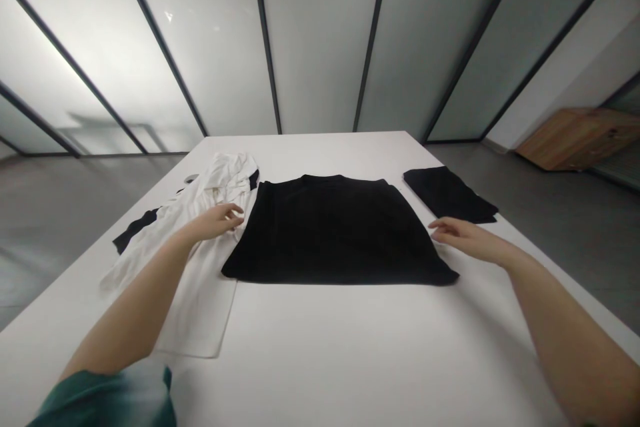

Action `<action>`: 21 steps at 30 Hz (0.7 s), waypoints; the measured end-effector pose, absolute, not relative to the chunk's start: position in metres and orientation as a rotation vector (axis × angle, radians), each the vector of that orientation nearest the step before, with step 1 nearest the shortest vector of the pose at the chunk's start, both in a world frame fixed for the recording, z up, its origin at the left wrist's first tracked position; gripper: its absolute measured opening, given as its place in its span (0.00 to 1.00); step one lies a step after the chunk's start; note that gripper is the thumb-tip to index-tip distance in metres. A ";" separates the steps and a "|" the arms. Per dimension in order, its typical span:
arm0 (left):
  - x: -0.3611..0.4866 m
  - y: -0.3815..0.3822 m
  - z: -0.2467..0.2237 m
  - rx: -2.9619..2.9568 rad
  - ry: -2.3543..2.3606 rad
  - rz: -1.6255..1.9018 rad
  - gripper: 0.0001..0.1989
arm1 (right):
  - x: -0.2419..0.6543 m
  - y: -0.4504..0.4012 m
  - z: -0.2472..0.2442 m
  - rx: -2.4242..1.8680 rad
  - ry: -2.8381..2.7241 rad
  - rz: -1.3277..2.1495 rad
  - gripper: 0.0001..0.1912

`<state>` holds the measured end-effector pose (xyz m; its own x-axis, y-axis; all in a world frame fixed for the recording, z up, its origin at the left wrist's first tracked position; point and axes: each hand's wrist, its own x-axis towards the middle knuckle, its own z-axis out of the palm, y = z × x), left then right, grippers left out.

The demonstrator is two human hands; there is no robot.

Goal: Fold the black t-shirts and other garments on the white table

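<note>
A black shirt (340,233) lies flat on the white table in front of me, its neckline at the far side and its sleeves not showing. My left hand (216,220) hovers by its left edge, above a crumpled white garment (210,280), with the fingers loosely bent and apart. On the other side, my right hand (457,235) is beside the shirt's right edge, fingers stretched toward it and nothing seen in them. Whether either hand touches cloth is hard to tell.
A folded black garment (447,193) lies near the right edge of the table (340,347). Dark cloth (137,228) sticks out from under the white garment at left. Frosted glass panels (315,40) stand behind, and a wooden piece (575,137) is on the floor at right.
</note>
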<state>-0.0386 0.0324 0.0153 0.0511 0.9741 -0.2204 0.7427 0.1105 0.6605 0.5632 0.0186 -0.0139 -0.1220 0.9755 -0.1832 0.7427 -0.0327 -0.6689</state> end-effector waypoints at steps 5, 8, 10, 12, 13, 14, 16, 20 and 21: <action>0.003 0.104 -0.012 1.770 2.052 0.604 0.29 | 0.523 0.096 -0.024 -1.852 -1.630 0.604 0.23; 0.026 0.131 -0.023 1.757 2.182 0.558 0.27 | 0.496 0.126 -0.032 -1.956 -1.607 0.559 0.21; 0.031 0.139 -0.029 1.757 2.257 0.561 0.21 | 0.487 0.137 -0.039 -2.019 -1.598 0.539 0.14; 0.026 0.142 -0.033 1.750 2.302 0.594 0.15 | 0.486 0.140 -0.045 -2.038 -1.582 0.513 0.08; 0.020 0.141 -0.035 1.740 2.309 0.617 0.13 | 0.489 0.139 -0.048 -2.022 -1.568 0.501 0.06; 0.013 0.139 -0.036 1.727 2.307 0.641 0.11 | 0.493 0.137 -0.051 -1.992 -1.544 0.487 0.06; -0.003 0.134 -0.036 1.688 2.293 0.679 0.08 | 0.503 0.131 -0.056 -1.917 -1.480 0.463 0.06; -0.026 0.124 -0.031 1.585 2.222 0.788 0.06 | 0.520 0.122 -0.055 -1.832 -1.342 0.437 0.07; -0.028 0.124 -0.029 1.549 2.185 0.826 0.06 | 0.522 0.121 -0.053 -1.822 -1.312 0.430 0.07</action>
<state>-0.0283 0.1237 -0.0292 -0.3500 0.9350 0.0577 0.7392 0.2379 0.6301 0.5223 0.1211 -0.0528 0.3961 0.8994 0.1850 0.6151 -0.1103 -0.7807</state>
